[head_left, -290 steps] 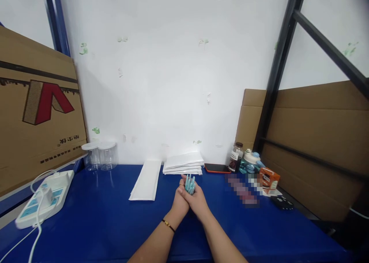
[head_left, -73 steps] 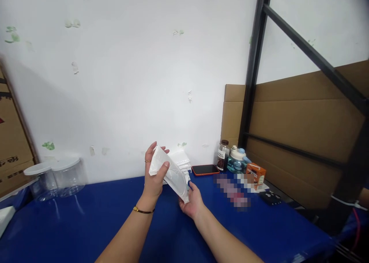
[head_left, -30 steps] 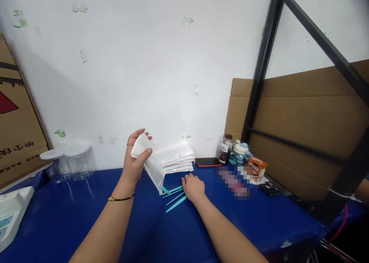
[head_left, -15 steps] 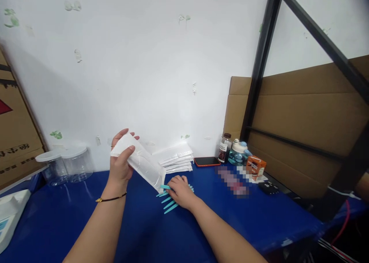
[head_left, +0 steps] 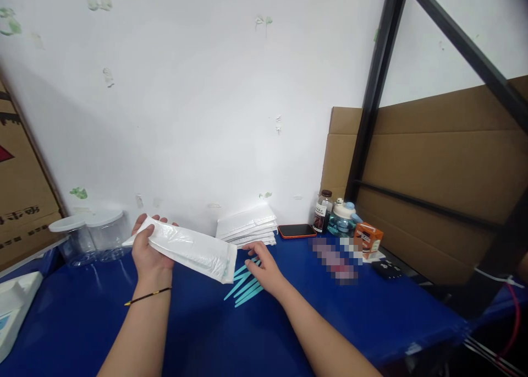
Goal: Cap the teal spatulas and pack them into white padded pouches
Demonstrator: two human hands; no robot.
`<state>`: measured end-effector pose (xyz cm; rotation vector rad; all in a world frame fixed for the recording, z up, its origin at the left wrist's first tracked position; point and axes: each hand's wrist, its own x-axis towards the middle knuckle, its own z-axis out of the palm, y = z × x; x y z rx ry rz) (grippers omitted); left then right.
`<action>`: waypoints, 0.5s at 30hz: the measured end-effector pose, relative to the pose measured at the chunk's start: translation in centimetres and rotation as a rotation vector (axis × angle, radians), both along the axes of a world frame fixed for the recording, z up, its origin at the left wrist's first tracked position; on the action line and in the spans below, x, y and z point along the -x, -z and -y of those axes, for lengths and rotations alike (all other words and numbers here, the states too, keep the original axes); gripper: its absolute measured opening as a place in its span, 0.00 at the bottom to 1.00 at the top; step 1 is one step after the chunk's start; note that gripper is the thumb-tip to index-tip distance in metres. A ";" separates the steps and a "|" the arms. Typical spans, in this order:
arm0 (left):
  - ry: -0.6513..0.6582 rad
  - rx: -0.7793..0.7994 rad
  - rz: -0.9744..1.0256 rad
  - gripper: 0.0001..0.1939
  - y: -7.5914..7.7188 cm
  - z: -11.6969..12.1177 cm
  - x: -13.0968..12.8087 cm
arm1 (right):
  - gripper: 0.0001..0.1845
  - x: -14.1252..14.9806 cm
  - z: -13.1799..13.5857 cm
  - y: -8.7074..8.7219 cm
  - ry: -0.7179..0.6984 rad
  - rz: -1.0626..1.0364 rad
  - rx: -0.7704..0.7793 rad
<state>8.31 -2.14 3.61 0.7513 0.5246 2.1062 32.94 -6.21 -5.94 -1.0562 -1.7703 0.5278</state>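
Note:
My left hand (head_left: 153, 250) is closed on one end of a white plastic pouch (head_left: 190, 251), thumb on top and fingers behind. The pouch is tilted, its far end lower and to the right, with a faint teal tint showing near that end. To the right of the pouch's end is my right hand (head_left: 266, 269), open, its thumb and index finger apart with nothing visible between them. Several flat teal sticks (head_left: 247, 291) lie fanned on the table just under and left of the right hand, which covers part of them.
Behind the sticks, several white pouches (head_left: 247, 225) are stacked by the wall. A phone (head_left: 297, 231), a dark bottle (head_left: 322, 212), a blue clear jug (head_left: 342, 220) and an orange box (head_left: 368, 239) stand right. Lidded clear jars (head_left: 109, 236) and a white device (head_left: 18, 305) are left.
The pouch has swung flatter as my left hand moved left and down. My right hand has let go of a teal stick at the pouch's end, and its fingers have opened.

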 end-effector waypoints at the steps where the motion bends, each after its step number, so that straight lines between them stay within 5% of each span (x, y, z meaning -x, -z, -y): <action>1: 0.008 0.004 0.035 0.18 0.5 0.0 -0.6 | 0.17 0.2 0.0 0.0 -0.035 -0.067 0.041; 8: 0.028 0.036 0.283 0.19 2.4 -0.2 -4.1 | 0.25 1.0 -0.7 1.2 -0.286 -0.473 0.467; 15: 0.022 -0.011 0.324 0.19 1.9 0.0 -5.9 | 0.25 0.8 -0.6 1.1 -0.385 -0.596 0.702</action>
